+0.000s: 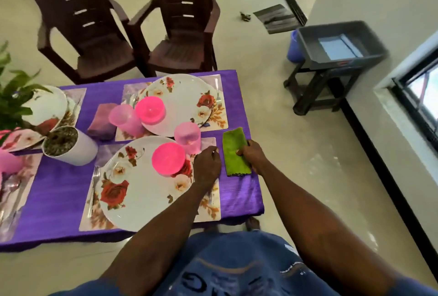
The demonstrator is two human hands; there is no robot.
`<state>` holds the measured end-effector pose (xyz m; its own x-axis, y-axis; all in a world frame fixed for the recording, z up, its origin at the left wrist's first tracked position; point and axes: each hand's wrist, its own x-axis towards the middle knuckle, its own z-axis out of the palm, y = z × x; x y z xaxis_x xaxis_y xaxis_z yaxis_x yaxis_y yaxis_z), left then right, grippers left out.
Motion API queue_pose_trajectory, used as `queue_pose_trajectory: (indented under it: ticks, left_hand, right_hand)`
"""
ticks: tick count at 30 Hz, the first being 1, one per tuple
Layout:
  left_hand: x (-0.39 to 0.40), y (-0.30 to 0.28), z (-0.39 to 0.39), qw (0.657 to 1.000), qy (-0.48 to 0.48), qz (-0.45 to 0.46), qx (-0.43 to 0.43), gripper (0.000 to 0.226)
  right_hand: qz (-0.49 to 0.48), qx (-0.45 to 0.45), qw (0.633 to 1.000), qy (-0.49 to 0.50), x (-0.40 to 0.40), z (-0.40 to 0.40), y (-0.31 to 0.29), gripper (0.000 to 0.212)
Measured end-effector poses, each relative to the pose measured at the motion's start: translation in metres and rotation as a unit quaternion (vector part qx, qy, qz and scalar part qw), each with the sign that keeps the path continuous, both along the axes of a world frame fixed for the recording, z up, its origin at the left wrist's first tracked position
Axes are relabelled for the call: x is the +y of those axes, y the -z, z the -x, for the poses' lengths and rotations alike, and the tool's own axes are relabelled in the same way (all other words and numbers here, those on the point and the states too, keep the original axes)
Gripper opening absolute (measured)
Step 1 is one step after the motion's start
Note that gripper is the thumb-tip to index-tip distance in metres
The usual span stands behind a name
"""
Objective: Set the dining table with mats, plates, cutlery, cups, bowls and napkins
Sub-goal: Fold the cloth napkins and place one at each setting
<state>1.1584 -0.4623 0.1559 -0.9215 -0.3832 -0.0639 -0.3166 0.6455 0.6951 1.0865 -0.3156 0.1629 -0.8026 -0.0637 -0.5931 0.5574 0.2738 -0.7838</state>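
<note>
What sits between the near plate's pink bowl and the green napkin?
In the head view, the left hand lies between pink bowl and green napkin.

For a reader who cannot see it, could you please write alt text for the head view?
A person's right hand holds a folded green napkin on the purple tablecloth, while the left hand rests at the near floral plate bearing a pink bowl. A pink cup stands just beyond.

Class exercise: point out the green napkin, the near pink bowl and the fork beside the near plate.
green napkin (pixel 233 147): head view, upper middle of the cloth.
near pink bowl (pixel 168 158): head view, centre of its upturned base.
fork (pixel 95 174): head view, on its tines.
</note>
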Motion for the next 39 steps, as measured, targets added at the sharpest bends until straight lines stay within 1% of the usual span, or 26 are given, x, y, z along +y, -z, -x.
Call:
queue_pose_trajectory:
  ticks: [2, 4, 6, 8, 11, 12, 13, 15, 17, 18, 19, 21, 23, 26, 29, 32, 34, 35, 37, 38, 39]
  left_hand:
    - [-0.004, 0.003, -0.002, 1.000, 0.019, -0.003, -0.002, 0.025]
    - [-0.006, 0.005, -0.003, 1.000, 0.027, -0.007, -0.009, 0.025]
    - [-0.009, 0.006, -0.004, 0.999, 0.033, -0.009, -0.016, 0.026]
    - [-0.011, 0.006, -0.006, 0.999, 0.041, -0.012, -0.015, 0.027]
    - [-0.013, 0.000, -0.007, 0.999, 0.052, -0.009, -0.011, 0.026]
    - [-0.014, -0.001, -0.007, 0.999, 0.053, -0.006, -0.009, 0.026]
    - [-0.015, -0.001, -0.008, 0.998, 0.056, -0.002, -0.006, 0.026]
    - [-0.015, -0.002, -0.008, 0.998, 0.069, 0.002, -0.010, 0.027]
    - [-0.014, -0.005, -0.006, 0.994, 0.110, 0.024, -0.016, 0.032]
    - [-0.013, -0.005, -0.004, 0.987, 0.151, 0.056, -0.014, 0.039]
    - [-0.012, -0.005, -0.001, 0.974, 0.201, 0.100, -0.019, 0.050]
    - [-0.008, -0.005, 0.007, 0.939, 0.286, 0.183, -0.057, 0.069]
    - [-0.005, -0.003, 0.013, 0.907, 0.336, 0.230, -0.105, 0.076]
    - [-0.001, 0.003, 0.016, 0.889, 0.354, 0.251, -0.146, 0.077]
    - [0.000, 0.003, 0.020, 0.891, 0.345, 0.251, -0.155, 0.079]
    - [0.000, 0.001, 0.020, 0.898, 0.334, 0.237, -0.159, 0.081]
    - [0.003, -0.003, 0.017, 0.913, 0.314, 0.223, -0.136, 0.083]
    - [0.007, -0.004, 0.017, 0.929, 0.290, 0.210, -0.100, 0.082]
    - [0.024, -0.001, 0.017, 0.959, 0.210, 0.192, -0.007, 0.068]
    - [0.033, -0.001, 0.019, 0.966, 0.171, 0.193, 0.019, 0.056]
    - [0.049, -0.003, 0.022, 0.970, 0.136, 0.198, 0.031, 0.044]
  right_hand:
    - [-0.073, 0.045, 0.996, -0.012, -0.002, -0.003, 0.000, 0.043]
    - [-0.132, 0.097, 0.985, -0.047, -0.003, -0.005, 0.000, 0.055]
    - [-0.159, 0.135, 0.974, -0.084, -0.007, -0.008, 0.002, 0.055]
    - [-0.186, 0.157, 0.964, -0.105, -0.012, -0.009, 0.003, 0.055]
    - [-0.282, 0.167, 0.939, -0.104, -0.018, -0.012, 0.003, 0.079]
    - [-0.323, 0.188, 0.921, -0.110, -0.018, -0.014, 0.000, 0.082]
    - [-0.361, 0.224, 0.896, -0.127, -0.016, -0.016, -0.001, 0.081]
    - [-0.404, 0.303, 0.839, -0.204, -0.011, -0.018, -0.004, 0.069]
    - [-0.421, 0.319, 0.795, -0.299, -0.006, -0.015, -0.004, 0.062]
    - [-0.425, 0.303, 0.784, -0.335, -0.005, -0.013, -0.004, 0.061]
    - [-0.426, 0.283, 0.782, -0.358, -0.003, -0.010, -0.002, 0.062]
    - [-0.419, 0.242, 0.793, -0.371, 0.003, -0.004, 0.001, 0.067]
    - [-0.416, 0.210, 0.800, -0.378, 0.009, 0.001, 0.002, 0.073]
    - [-0.420, 0.190, 0.788, -0.407, 0.020, 0.009, 0.003, 0.075]
    - [-0.410, 0.185, 0.789, -0.419, 0.026, 0.017, 0.005, 0.077]
    - [-0.383, 0.182, 0.798, -0.428, 0.032, 0.023, 0.007, 0.078]
    - [-0.350, 0.196, 0.814, -0.421, 0.037, 0.028, 0.007, 0.077]
    - [-0.324, 0.214, 0.830, -0.400, 0.040, 0.029, 0.005, 0.075]
    - [-0.256, 0.260, 0.869, -0.335, 0.054, 0.033, 0.000, 0.069]
    - [-0.236, 0.281, 0.878, -0.307, 0.060, 0.033, -0.002, 0.065]
    - [-0.231, 0.294, 0.879, -0.296, 0.070, 0.035, -0.003, 0.060]
